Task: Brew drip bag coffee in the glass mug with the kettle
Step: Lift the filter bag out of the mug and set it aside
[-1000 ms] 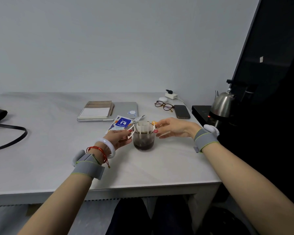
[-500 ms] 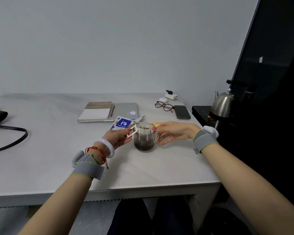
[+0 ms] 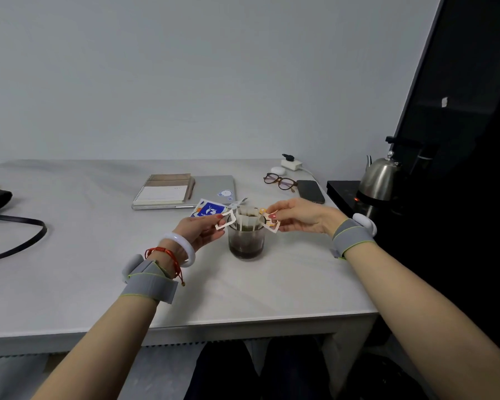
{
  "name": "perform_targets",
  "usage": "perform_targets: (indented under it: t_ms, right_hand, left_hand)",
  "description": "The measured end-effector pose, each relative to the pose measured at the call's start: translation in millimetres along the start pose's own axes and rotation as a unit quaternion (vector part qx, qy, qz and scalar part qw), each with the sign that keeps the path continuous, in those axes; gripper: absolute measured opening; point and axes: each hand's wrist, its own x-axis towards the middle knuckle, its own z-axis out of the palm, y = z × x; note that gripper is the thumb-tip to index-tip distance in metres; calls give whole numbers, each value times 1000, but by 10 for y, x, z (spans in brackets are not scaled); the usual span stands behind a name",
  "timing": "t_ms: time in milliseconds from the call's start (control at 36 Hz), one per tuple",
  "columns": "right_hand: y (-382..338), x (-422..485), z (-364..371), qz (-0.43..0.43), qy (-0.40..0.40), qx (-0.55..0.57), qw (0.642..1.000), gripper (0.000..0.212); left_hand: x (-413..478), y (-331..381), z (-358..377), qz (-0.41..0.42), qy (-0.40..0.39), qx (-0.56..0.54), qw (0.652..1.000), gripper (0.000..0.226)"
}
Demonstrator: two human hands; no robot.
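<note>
Head view. The glass mug [image 3: 246,242] stands on the white surface [image 3: 84,272] toward its right front quarter, well in from the front edge, with dark coffee pooled at its bottom. The drip bag [image 3: 247,217] sits in the mouth of the mug, its filter pouch hanging inside and its two paper ears spread outward over the rim. The left hand [image 3: 198,230] pinches the left ear in a narrow grip between thumb and forefinger; the right hand [image 3: 302,215] pinches the right ear in the same manner. Both forearms carry grey wristbands; the left wrist also bears a white bangle [image 3: 182,246] and a red cord. Just behind the mug lies the torn blue sachet [image 3: 210,209]. Toward the back edge lie a spiral notebook [image 3: 163,190] on a closed laptop [image 3: 214,189], and nearer the right back corner spectacles [image 3: 280,181] and a dark phone [image 3: 310,191]. The steel kettle [image 3: 378,179] stands on a black base beyond the right edge. A dark bag strap [image 3: 18,241] lies by the left edge.
</note>
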Motion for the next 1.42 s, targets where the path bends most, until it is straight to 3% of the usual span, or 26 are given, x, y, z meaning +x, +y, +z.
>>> perform_targets:
  t_ms: [167, 334, 1001, 1418]
  right_hand:
    - [-61, 31, 50, -38, 20, 86, 995, 18]
    - [-109, 63, 49, -73, 32, 92, 993, 17]
    - [-29, 43, 65, -53, 70, 54, 995, 21]
    - [-235, 80, 154, -97, 48, 47, 993, 22]
  left_hand:
    - [7, 40, -8, 6, 6, -25, 1000, 14]
    - [-34, 100, 43, 11, 1, -8, 1000, 11]
    - [-20, 111, 131, 17, 38, 38, 998, 7]
    - [-23, 270, 337, 49, -4, -39, 998, 7]
